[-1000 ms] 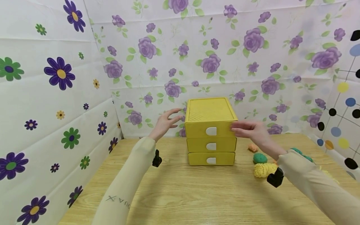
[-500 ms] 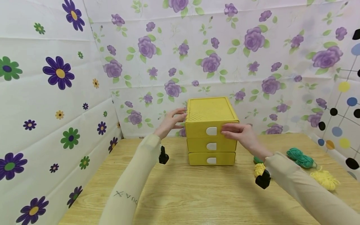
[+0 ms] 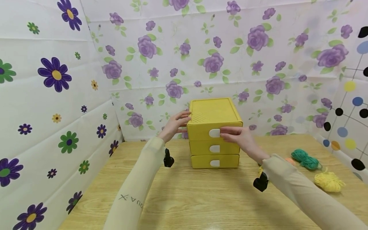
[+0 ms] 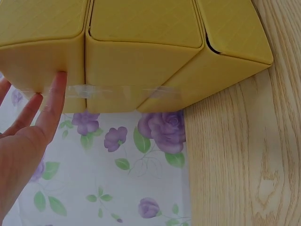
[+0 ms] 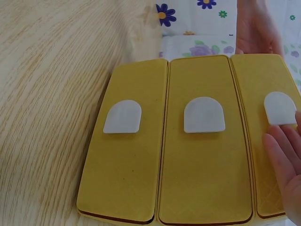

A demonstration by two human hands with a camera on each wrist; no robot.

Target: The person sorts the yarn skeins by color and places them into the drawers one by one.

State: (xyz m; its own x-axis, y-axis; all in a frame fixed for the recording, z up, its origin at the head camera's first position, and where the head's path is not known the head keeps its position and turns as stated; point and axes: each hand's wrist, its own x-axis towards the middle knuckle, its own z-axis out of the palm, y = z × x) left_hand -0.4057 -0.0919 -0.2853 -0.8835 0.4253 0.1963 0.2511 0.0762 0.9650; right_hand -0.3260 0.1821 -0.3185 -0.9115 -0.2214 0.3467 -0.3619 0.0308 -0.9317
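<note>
A yellow three-drawer box (image 3: 215,111) stands on the table, a white tab handle (image 3: 214,163) on each drawer. My left hand (image 3: 174,126) is at the left side of the top drawer section; in the left wrist view its extended fingertips (image 4: 58,82) touch the yellow side wall. In front of the top drawer, my right hand (image 3: 240,138) has its fingertips at the edge of the top white handle (image 5: 279,108). Those fingers look mostly straight in the right wrist view, and part of the hand lies outside that frame. All three drawers sit closed.
A green yarn skein (image 3: 306,159) and a pale yellow yarn skein (image 3: 329,181) lie on the wooden table (image 3: 201,198) at the right. More yarn is partly hidden behind the right forearm. Flowered cloth (image 3: 161,73) hangs close behind the box.
My right hand has moved left, from the top drawer's right edge to its white handle. My left hand has moved right to the box's side. The box stays in place.
</note>
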